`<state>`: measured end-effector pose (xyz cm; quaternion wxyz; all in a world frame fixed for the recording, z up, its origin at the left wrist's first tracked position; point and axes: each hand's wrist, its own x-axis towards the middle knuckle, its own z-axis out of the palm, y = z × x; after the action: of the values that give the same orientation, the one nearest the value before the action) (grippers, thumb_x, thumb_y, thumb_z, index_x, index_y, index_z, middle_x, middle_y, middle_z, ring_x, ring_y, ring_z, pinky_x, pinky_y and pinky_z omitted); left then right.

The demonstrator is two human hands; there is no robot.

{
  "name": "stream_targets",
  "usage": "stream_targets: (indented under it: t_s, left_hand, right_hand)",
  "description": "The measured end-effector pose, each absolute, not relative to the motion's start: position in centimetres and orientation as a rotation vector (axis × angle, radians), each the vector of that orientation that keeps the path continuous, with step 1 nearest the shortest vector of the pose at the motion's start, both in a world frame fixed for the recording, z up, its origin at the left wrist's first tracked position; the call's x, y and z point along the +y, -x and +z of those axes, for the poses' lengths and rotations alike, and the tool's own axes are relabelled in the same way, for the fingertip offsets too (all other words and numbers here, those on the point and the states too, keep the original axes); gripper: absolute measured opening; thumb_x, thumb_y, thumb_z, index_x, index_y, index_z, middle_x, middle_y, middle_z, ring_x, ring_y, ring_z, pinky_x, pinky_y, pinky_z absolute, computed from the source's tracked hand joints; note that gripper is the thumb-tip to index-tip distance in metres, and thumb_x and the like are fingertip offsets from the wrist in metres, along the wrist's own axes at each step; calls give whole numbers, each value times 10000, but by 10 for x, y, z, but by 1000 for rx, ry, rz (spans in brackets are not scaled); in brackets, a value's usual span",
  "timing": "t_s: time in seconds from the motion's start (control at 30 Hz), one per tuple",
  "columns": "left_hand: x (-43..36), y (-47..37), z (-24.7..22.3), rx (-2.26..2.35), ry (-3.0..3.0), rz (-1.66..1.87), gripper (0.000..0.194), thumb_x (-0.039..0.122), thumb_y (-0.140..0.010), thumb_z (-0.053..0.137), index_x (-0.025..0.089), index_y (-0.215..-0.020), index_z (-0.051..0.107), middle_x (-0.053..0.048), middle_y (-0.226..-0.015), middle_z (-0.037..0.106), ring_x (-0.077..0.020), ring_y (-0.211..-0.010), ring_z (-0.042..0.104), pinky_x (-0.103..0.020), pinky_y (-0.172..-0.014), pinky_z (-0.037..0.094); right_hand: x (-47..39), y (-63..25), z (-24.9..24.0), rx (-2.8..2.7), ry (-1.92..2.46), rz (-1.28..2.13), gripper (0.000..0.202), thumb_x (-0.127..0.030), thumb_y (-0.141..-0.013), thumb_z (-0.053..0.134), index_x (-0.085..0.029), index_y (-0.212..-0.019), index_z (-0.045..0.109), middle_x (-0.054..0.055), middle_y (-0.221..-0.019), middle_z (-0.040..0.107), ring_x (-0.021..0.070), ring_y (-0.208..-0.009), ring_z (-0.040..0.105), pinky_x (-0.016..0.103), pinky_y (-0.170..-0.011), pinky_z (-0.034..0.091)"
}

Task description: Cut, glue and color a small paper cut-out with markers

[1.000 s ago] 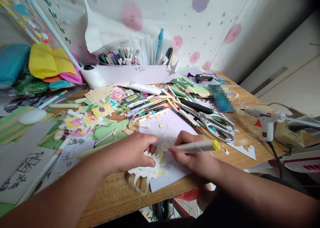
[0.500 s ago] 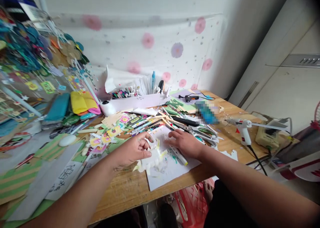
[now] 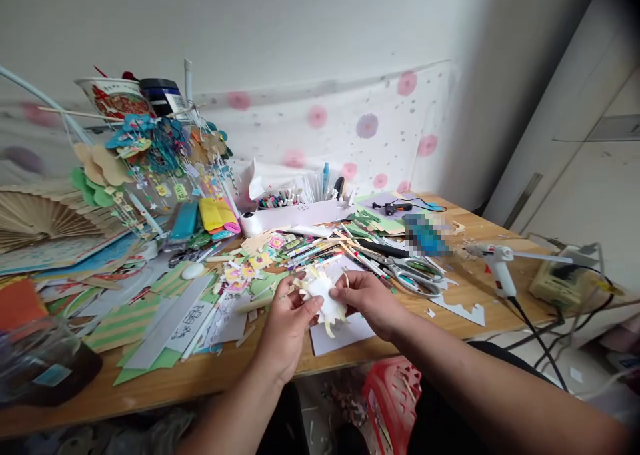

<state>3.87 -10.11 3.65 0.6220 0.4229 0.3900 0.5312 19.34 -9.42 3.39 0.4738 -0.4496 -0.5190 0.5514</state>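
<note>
A white paper cutout [image 3: 323, 298] with curled, yellow-tipped strips round its edge is held up between both hands. My left hand [image 3: 295, 315] pinches its left side, thumb on the front. On the right side, my right hand [image 3: 363, 298] grips it with thumb and fingers. Beneath them lies a white sheet of paper [image 3: 333, 342] on the wooden table [image 3: 265, 368]. Pencils and markers [image 3: 320, 248] are heaped just behind the hands. A pair of scissors [image 3: 410, 275] rests to the right of my right hand.
A white glue gun [image 3: 500, 272] with a cord stands at the right; another black one [image 3: 393, 207] lies farther back. Paper scraps and a striped green sheet [image 3: 135, 315] cover the left side. A dark container [image 3: 47, 362] sits at the left front edge. Hanging ornaments [image 3: 170, 148] dangle from a rack.
Both hands have closed on the white paper cutout and lifted it off the sheet. My right hand has left the marker. The view has swung left.
</note>
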Motion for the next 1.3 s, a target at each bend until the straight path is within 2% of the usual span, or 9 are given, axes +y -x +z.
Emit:
stream_targets:
  t_s: [0.3,0.47,0.57,0.77,0.87,0.93,1.1,1.2,1.3]
  left_hand:
    - [-111,-16,42,922,-932,1258,547,262,-566,888,205,-997,556,39,-697,658,-113,-616,613,-228,-619,508]
    - [-116,-13,40,902,-928,1200,420,328,-677,820,196,-972,550,-21,-848,705,-140,-711,655,-271,-680,530]
    - [-118,-12,41,881,-953,1138,448,330,-682,820,192,-1014,554,-52,-924,711,-167,-772,664,-308,-716,539]
    - [-116,-23,37,892,-975,1153,469,216,-630,854,189,-991,557,2,-736,681,-118,-659,600,-221,-615,490]
    - [-114,-25,33,892,-962,1209,456,231,-637,850,199,-973,544,10,-744,679,-118,-684,600,-221,-635,491]
    - [-112,-23,30,891,-950,1236,456,233,-638,850,209,-966,534,23,-741,669,-111,-688,592,-216,-642,487]
    - [-109,-23,26,867,-907,1183,439,246,-655,839,213,-975,539,11,-797,670,-116,-720,600,-222,-654,487]
    - [-108,-30,25,843,-911,1127,446,298,-660,830,213,-1005,561,-10,-841,674,-135,-738,611,-242,-655,491]
    - [-101,-34,24,851,-982,1100,409,357,-670,821,201,-979,604,-31,-880,670,-173,-792,620,-302,-721,508]
  right_hand:
    - [-103,-209,46,-1281,1076,1462,272,-324,-533,784,-164,-537,564,-74,-455,461,60,-437,359,205,-432,283]
    - [-106,-213,45,-1327,1050,1485,220,-314,-552,749,-162,-550,590,-66,-476,484,68,-451,378,206,-439,291]
    - [-105,-216,44,-1338,1041,1495,235,-309,-557,771,-158,-557,591,-70,-479,477,66,-452,368,205,-441,288]
    - [-99,-218,42,-1377,987,1478,313,-364,-603,802,-156,-574,571,-62,-511,478,73,-472,393,206,-455,312]
    - [-94,-222,39,-1347,945,1374,336,-488,-747,696,-168,-733,595,-18,-650,575,97,-540,492,227,-519,407]
    - [-91,-227,38,-1347,907,1280,313,-489,-800,649,-185,-869,616,11,-773,619,126,-657,570,274,-633,478]
    - [-93,-237,45,-1698,775,923,319,-181,-772,685,-223,-1089,679,91,-1116,602,203,-1021,580,355,-835,493]
    - [-95,-241,59,-1989,642,553,253,-97,-821,608,-202,-1030,704,128,-1183,549,225,-1129,545,390,-915,477]
    - [-93,-246,77,-2078,585,441,97,-118,-821,617,-177,-843,690,126,-1092,607,220,-1031,601,384,-897,486]
